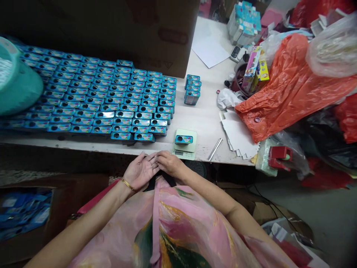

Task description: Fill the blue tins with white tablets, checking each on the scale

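Note:
My left hand (141,172) is turned palm up in front of the table edge, its fingers stretched out and nothing visible on the palm. My right hand (169,163) is closed, its bent fingers meeting the fingertips of the left; whatever may lie between them is hidden. Just beyond the hands, a small blue box (184,139) with a dark round hole rests on a pale green scale (192,134). Many matching blue boxes (121,100) stand in tight rows to the left. A short separate row of such boxes (192,97) stands behind the scale.
A teal basket (25,91) stands at far left. Behind the rows rises a large cardboard box (125,33). To the right lie a silvery tube (215,149), flat white card pieces (240,136), an orange plastic bag (290,89) and a red tape dispenser (279,157).

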### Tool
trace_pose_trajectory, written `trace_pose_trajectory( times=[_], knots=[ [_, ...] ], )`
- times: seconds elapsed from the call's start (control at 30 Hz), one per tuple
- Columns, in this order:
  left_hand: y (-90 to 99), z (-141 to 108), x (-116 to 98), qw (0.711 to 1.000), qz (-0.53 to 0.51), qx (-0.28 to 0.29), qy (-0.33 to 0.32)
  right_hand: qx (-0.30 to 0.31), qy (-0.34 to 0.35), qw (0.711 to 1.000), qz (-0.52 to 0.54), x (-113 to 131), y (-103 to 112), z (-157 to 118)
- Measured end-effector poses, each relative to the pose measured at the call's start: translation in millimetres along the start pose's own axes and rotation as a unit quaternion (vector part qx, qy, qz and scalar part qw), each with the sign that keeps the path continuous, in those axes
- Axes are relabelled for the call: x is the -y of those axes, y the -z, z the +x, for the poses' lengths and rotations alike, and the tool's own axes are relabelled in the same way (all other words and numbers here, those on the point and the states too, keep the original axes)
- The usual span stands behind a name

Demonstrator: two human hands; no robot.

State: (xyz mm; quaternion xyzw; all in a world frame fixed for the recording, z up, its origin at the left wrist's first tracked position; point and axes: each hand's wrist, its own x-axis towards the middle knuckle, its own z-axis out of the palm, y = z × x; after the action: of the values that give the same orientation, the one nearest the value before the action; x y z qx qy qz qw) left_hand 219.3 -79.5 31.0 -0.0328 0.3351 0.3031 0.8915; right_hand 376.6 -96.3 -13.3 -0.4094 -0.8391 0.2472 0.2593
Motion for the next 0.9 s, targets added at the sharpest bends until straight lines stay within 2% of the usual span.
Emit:
trace_pose_trajectory(
  times=[0.13, 0.23, 0.33, 0.4, 0.47, 0.57, 0.67, 0.73, 0.8, 0.83, 0.9],
  knots=[
    [-37.0, 16, 0, 1.000, 0.016, -0.001, -0.003, -0.130, -0.078, 0.988, 0.022, -23, 32, -5],
    [-46.8, 25, -2, 0.998, 0.052, -0.044, -0.015, -0.155, -0.128, 0.979, -0.012, -48, 52, -7],
    [-38.8, 23, -13, 0.992, 0.086, -0.079, -0.041, -0.111, -0.141, 0.983, -0.049, -67, 58, -9],
    [-29.1, 16, -29, 0.988, 0.104, -0.089, -0.076, -0.100, -0.144, 0.983, -0.061, -74, 59, -12],
    [-18.7, 2, -54, 0.978, 0.121, -0.099, -0.136, -0.115, -0.148, 0.980, -0.061, -74, 63, -15],
    [-2.9, -27, -102, 0.943, 0.154, -0.134, -0.264, -0.138, -0.147, 0.978, -0.048, -64, 75, -16],
    [11.8, -60, -160, 0.881, 0.190, -0.193, -0.389, -0.148, -0.139, 0.978, -0.041, -49, 86, -9],
    [22.2, -78, -209, 0.820, 0.220, -0.237, -0.473, -0.153, -0.128, 0.979, -0.041, -41, 88, 1],
    [35.1, -92, -269, 0.732, 0.256, -0.298, -0.556, -0.158, -0.124, 0.978, -0.060, -37, 86, 14],
    [42.8, -97, -303, 0.691, 0.294, -0.333, -0.571, -0.160, -0.118, 0.977, -0.074, -35, 83, 21],
    [60.3, -105, -374, 0.587, 0.406, -0.441, -0.544, -0.171, -0.113, 0.973, -0.101, -31, 74, 34]
  ],
)
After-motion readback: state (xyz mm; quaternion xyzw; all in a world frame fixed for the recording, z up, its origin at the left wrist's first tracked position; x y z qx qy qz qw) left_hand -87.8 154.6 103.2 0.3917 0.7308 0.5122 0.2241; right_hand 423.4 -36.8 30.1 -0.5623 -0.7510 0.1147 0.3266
